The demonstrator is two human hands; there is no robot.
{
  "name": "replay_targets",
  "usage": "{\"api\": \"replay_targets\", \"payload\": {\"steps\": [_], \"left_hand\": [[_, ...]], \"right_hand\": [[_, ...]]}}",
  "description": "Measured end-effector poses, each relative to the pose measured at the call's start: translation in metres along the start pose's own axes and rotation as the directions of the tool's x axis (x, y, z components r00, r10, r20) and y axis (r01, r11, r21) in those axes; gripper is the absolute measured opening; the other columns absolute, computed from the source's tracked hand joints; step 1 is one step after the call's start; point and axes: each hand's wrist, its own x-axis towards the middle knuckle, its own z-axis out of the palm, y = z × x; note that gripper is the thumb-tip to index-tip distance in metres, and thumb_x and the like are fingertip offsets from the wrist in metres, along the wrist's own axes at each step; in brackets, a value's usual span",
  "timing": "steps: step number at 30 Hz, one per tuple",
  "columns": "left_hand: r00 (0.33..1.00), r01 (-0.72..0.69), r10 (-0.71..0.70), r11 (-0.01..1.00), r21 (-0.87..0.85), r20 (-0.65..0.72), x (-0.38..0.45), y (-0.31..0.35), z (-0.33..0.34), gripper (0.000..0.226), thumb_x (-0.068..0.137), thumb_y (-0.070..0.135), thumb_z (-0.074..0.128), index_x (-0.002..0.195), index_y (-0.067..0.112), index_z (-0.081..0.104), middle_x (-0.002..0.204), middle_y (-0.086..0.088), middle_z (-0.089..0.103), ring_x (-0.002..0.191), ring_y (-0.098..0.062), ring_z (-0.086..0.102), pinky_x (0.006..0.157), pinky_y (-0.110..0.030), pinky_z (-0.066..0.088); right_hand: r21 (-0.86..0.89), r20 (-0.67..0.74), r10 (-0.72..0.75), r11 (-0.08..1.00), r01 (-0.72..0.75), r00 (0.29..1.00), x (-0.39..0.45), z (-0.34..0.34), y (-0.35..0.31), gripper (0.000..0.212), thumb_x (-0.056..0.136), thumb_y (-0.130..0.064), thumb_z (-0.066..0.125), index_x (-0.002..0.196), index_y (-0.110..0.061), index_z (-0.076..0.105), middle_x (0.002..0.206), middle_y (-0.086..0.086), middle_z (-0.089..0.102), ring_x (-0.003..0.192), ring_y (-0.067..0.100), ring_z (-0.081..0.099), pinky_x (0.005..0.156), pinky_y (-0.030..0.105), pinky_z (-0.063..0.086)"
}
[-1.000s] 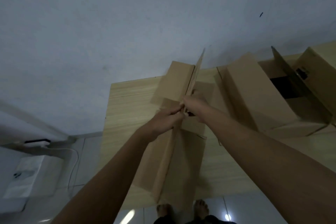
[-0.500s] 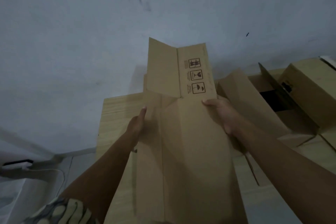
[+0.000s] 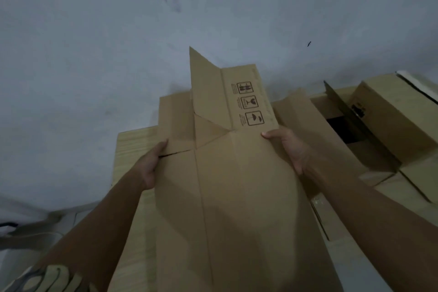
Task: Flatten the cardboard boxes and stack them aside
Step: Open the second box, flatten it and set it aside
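A flattened brown cardboard box (image 3: 227, 197) lies broad side up in front of me over the wooden table (image 3: 129, 147). Its far flaps stick up, and one carries printed handling symbols (image 3: 248, 104). My left hand (image 3: 151, 166) grips the box's left edge, thumb on top. On the right edge sits my right hand (image 3: 289, 149), fingers wrapped around it. Both forearms reach in from the bottom of the view.
To the right an open cardboard box (image 3: 343, 130) lies on the table with a dark opening, and another closed box (image 3: 398, 111) stands beyond it. A grey wall (image 3: 166, 31) rises behind the table. A white object sits on the floor at lower left.
The box was held on edge and pinched at its middle by both hands; it has since swung flat, broad side up, and my hands have spread to its left and right edges.
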Motion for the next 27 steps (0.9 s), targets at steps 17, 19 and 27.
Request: {"api": "replay_targets", "payload": {"steps": [17, 19, 27], "left_hand": [[0.797, -0.139, 0.426, 0.819, 0.557, -0.427, 0.030, -0.039, -0.047, 0.043, 0.096, 0.036, 0.056, 0.107, -0.003, 0.069, 0.101, -0.020, 0.066, 0.100, -0.036, 0.063, 0.081, -0.042, 0.049], [0.803, -0.101, 0.409, 0.810, 0.577, -0.434, 0.040, -0.050, -0.048, 0.046, 0.096, 0.039, 0.055, 0.109, -0.003, 0.069, 0.104, -0.020, 0.066, 0.100, -0.035, 0.063, 0.081, -0.039, 0.048], [0.766, 0.144, 0.364, 0.706, 0.693, -0.530, 0.071, -0.085, -0.042, 0.062, 0.096, 0.051, 0.048, 0.125, -0.004, 0.053, 0.127, -0.029, 0.055, 0.118, -0.043, 0.051, 0.095, -0.044, 0.040]], "right_hand": [[-0.604, -0.294, 0.022, 0.770, -0.204, 0.956, 0.083, 0.051, 0.101, 0.058, 0.091, -0.030, 0.061, 0.146, -0.019, 0.045, 0.142, 0.011, 0.056, 0.127, 0.030, 0.055, 0.102, 0.032, 0.043], [-0.580, -0.315, 0.067, 0.776, -0.248, 0.947, 0.085, 0.054, 0.109, 0.073, 0.089, -0.054, 0.055, 0.152, -0.022, 0.037, 0.148, 0.009, 0.051, 0.133, 0.030, 0.050, 0.106, 0.036, 0.040], [-0.543, -0.536, 0.133, 0.701, -0.461, 0.834, 0.111, 0.063, 0.127, 0.088, 0.077, -0.086, 0.040, 0.124, -0.014, 0.061, 0.122, 0.011, 0.064, 0.109, 0.032, 0.062, 0.088, 0.039, 0.048]]}}
